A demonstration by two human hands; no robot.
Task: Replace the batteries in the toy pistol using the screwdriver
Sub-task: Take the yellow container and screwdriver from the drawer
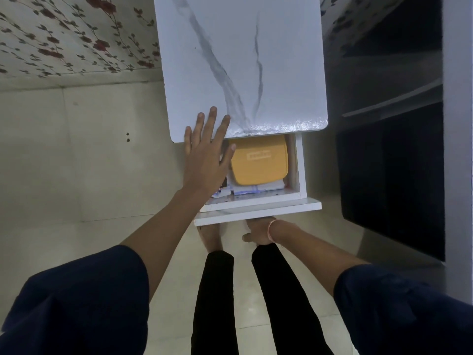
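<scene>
I look straight down on a small white table with a marble-patterned top (240,62). Its drawer (258,206) is pulled out toward me. A yellow case (258,162) lies inside the drawer on top of white folded papers or packets (258,188). My left hand (207,155) hovers with fingers spread and straight over the drawer's left part and the table's front edge, holding nothing. My right hand (258,233) is below the drawer's front panel, its fingers hidden under the panel. No toy pistol, screwdriver or batteries are in sight.
A dark cabinet with shelves (391,149) stands close on the right. The pale tiled floor (89,162) spreads to the left, with flowered wallpaper (71,34) beyond. My legs in black trousers and bare feet (212,239) stand just before the drawer.
</scene>
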